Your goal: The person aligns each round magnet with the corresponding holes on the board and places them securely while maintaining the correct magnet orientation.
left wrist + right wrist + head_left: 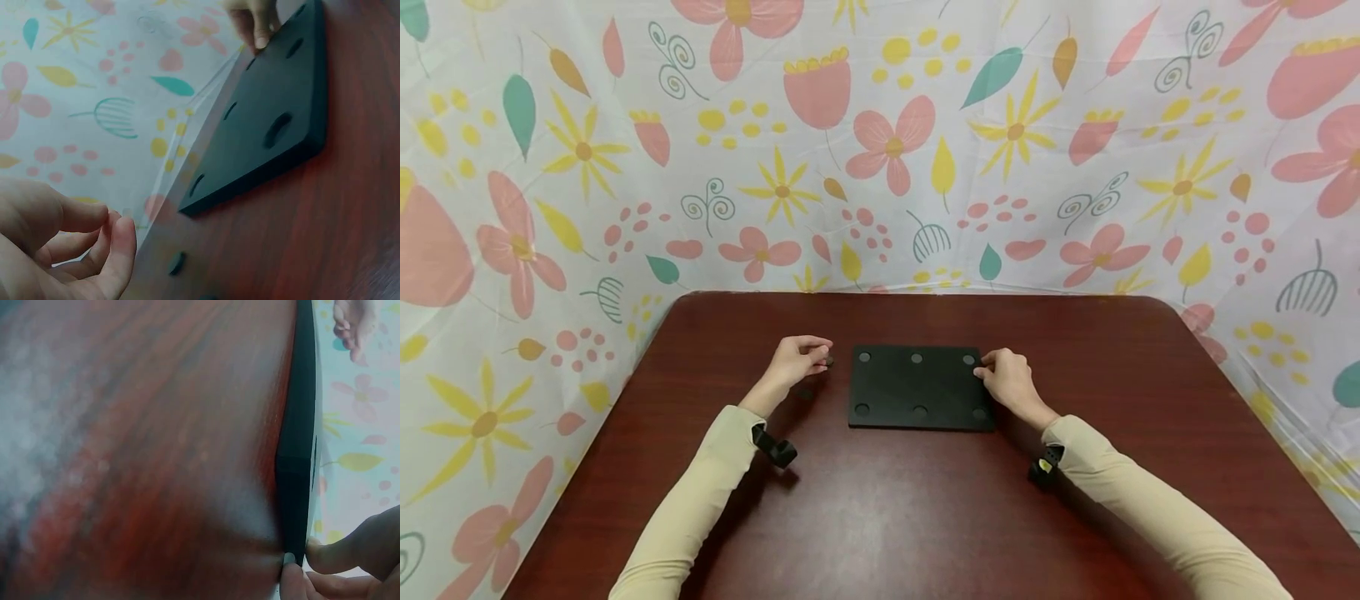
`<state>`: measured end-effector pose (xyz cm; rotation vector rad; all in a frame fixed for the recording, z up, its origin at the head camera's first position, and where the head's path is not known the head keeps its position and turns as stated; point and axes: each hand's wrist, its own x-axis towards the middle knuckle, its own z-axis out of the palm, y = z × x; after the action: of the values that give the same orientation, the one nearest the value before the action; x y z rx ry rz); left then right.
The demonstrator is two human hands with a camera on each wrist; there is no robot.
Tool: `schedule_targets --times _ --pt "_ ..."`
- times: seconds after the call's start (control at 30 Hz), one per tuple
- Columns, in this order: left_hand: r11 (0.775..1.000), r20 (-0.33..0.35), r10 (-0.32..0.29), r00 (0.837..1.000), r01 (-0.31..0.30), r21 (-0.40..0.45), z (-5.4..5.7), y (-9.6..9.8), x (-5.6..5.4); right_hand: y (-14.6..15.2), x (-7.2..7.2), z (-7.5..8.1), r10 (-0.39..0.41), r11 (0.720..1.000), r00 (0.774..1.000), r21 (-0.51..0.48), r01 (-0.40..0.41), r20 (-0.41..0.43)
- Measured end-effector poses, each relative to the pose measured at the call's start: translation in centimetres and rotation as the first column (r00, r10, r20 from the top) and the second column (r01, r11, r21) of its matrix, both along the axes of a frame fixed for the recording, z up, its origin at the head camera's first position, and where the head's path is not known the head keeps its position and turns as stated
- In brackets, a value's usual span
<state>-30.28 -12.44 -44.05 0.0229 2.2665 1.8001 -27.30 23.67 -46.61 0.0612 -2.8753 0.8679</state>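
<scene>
Right hand (1009,382) pinched the black rectangular board (917,385) lying between both hands! Left hand (793,361) curled (holding anything? couldn't tell) near small dark discs (177,264), white floral cloth (895,200) behind.

From the head, I look forward and down across the near side of the black board (917,385). My left wrist view faces rightward from off its left end; my right wrist view, nearest, faces leftward from its right end. Both wrist views share the board.
</scene>
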Motion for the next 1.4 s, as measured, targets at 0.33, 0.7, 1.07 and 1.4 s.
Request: schedule_targets --times 0.33,0.7,1.07,1.4 --pt "0.988 0.042 0.102 0.994 -0.096 -0.123 0.4 -3.0 -0.6 -0.1 0.1 0.5 0.025 1.0 1.0 0.009 -0.025 0.003" --pt "0.969 0.049 0.139 0.989 -0.126 -0.213 -1.0 -4.8 -0.9 0.5 -0.4 0.8 0.022 1.0 0.994 -0.022 -0.02 0.103" --pt "0.963 0.064 0.13 0.989 -0.11 -0.246 -1.5 -4.8 -0.9 0.9 -0.3 1.2 0.012 0.995 0.99 -0.101 0.002 0.139" --pt "0.942 0.026 0.151 0.988 -0.136 -0.306 -1.8 -4.3 -1.1 0.9 -0.3 0.9 0.008 0.997 0.992 -0.072 0.002 0.126"
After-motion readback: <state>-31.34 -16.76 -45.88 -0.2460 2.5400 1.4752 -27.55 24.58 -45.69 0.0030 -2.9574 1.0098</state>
